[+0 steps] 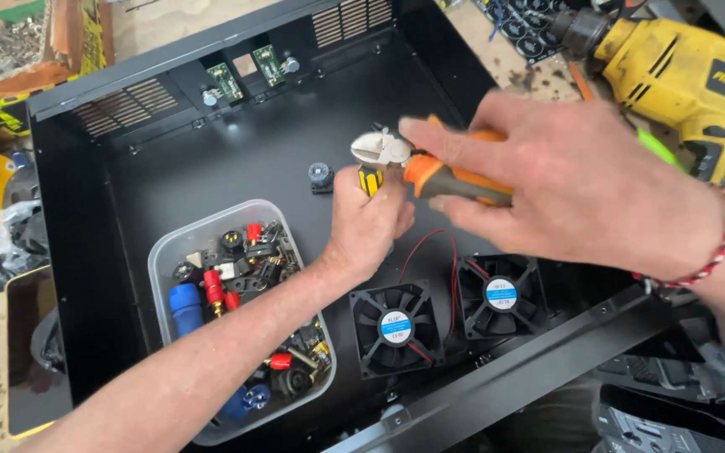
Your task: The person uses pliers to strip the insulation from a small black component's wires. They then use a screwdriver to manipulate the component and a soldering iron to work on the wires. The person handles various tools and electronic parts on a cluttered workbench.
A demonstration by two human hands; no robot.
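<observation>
Forearm-first: left hand point(368, 220) fisted around a yellow-and-black screwdriver handle point(370, 179), right hand point(581, 189) gripping orange-handled cutters point(430, 168).

Cutter jaws sit right at the screwdriver's top, at 12 o'clock from the left fingers point(400, 214), which wrap it closed; right fingers point(455, 147) curl shut over the orange grips. Judging by this, steady work means keeping the screwdriver upright and squeezing the cutters slowly. Outward: black knob point(320, 176) at 9 o'clock, two fans point(396, 327) at 6, clear tub of connectors point(161, 260) at 8, all inside the black metal case point(86, 218); yellow drill point(681, 75) at 2.
</observation>
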